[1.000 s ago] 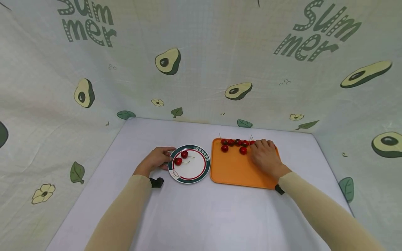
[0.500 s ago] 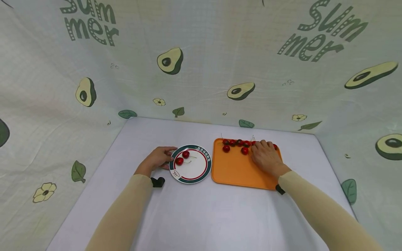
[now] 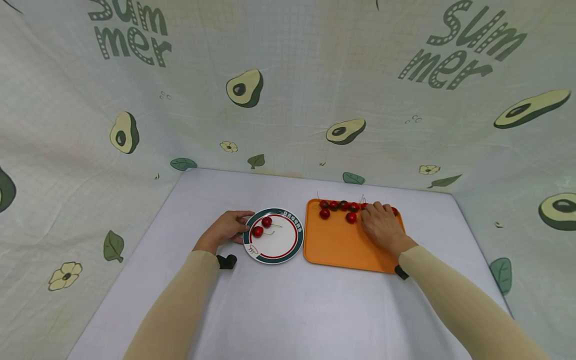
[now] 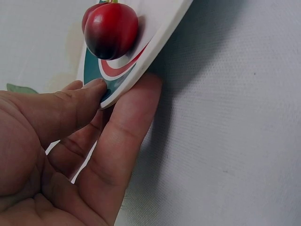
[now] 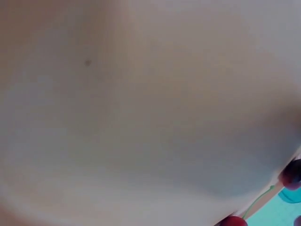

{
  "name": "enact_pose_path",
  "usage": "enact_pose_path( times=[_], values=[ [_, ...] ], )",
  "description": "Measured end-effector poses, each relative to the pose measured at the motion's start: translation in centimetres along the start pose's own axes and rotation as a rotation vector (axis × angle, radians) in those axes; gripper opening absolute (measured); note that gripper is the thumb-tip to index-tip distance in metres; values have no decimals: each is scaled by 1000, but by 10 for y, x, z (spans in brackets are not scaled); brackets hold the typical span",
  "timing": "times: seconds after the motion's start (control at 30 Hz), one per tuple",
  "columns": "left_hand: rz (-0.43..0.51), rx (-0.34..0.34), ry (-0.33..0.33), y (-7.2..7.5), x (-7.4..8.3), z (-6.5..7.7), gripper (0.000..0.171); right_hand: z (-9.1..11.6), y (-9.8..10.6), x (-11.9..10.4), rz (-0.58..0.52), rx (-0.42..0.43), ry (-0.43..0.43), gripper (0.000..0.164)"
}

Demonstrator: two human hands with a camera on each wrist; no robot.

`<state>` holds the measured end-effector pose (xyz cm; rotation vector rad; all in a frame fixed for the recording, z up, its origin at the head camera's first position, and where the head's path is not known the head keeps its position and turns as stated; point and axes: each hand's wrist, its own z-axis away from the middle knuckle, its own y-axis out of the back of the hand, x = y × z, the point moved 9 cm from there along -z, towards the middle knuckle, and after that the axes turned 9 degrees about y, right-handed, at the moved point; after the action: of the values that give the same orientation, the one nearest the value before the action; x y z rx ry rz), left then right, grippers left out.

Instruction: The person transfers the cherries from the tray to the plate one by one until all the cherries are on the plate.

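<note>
My left hand pinches the left rim of a round white plate with a green and red border. In the left wrist view the thumb presses on the rim from above, with fingers beneath it. Two stemmed cherries, an upper one and a lower one, lie on the plate. My right hand reaches over the orange tray, its fingertips down among the cherries at the back right. What those fingers touch is hidden; a blurred surface fills most of the right wrist view.
Several cherries line the tray's back edge, with a front cherry and a left cherry just before them. One more cherry sits right of my right hand. A patterned cloth rises behind the white table.
The whole head view has shifted slightly to the right. Both hands, the plate and the cherries hold nearly the same places relative to one another.
</note>
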<state>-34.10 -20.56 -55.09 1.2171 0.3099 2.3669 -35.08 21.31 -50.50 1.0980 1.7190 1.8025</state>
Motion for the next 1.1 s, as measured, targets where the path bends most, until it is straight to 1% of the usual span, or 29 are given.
enact_pose_path(
  times=[0.1,0.23,0.37,0.5,0.67,0.77,0.9,1.1],
  values=[
    [2,0,0,0,0,-1,56,0,3,-2,3,13,11,21],
    [0,6,10,1,-1,0,56,-5,15,-7,-27,52,35,20],
    [-1,9,16,2,-1,0,56,-13,27,-16,-58,71,50,19],
    [2,8,17,2,-1,1,57,-21,34,-27,-44,84,80,19],
    [-1,6,11,2,1,2,56,-30,40,-40,-18,118,121,18],
    [-7,11,10,2,2,3,56,-35,42,-46,-35,131,123,20],
    [-7,10,10,1,3,4,56,-41,44,-54,-33,125,127,22],
    [-14,5,9,-1,2,2,56,-51,50,-66,-15,160,146,18]
  ],
)
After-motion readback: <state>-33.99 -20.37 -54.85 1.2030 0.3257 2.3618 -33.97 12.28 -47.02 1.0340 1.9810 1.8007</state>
